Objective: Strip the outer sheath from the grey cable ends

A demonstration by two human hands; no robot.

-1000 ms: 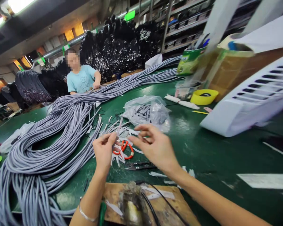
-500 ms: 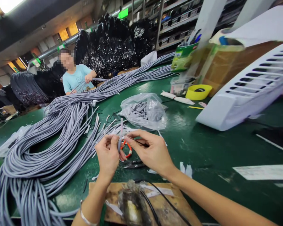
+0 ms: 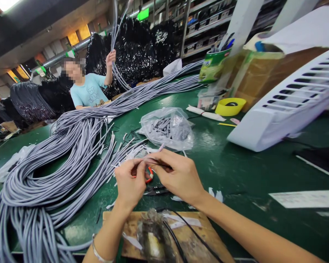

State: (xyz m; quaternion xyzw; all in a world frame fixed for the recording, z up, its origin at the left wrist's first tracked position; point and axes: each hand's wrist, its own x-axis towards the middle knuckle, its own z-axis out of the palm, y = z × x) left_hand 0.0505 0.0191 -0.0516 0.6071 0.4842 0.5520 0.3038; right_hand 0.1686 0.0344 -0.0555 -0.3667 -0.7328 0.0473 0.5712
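Both of my hands are close together over the green table. My left hand (image 3: pixel 130 182) pinches a grey cable (image 3: pixel 150 160) between thumb and fingers. My right hand (image 3: pixel 178 175) is closed on the same cable from the other side, and its tip pokes out above the right fingers. Whether the right fingers hold anything more is hidden. Under the hands lie snips (image 3: pixel 156 190) with dark blades and a red ring handle. Just beyond is a clear plastic bag (image 3: pixel 181 137) of short grey pieces. A large bundle of grey cables (image 3: pixel 68 137) lies to the left.
In front of me is a wooden board (image 3: pixel 192 237) with a taped block and black cords. On the right stand a white slatted housing (image 3: pixel 263 135), a yellow tape roll (image 3: pixel 230 106) and a green can of pens (image 3: pixel 212 67). A co-worker (image 3: pixel 89 89) lifts grey cables across the table.
The grey cable between my hands has swung from upright to nearly level, leaning right. My left hand has shifted slightly right. The co-worker's hand has risen with several cables in it.
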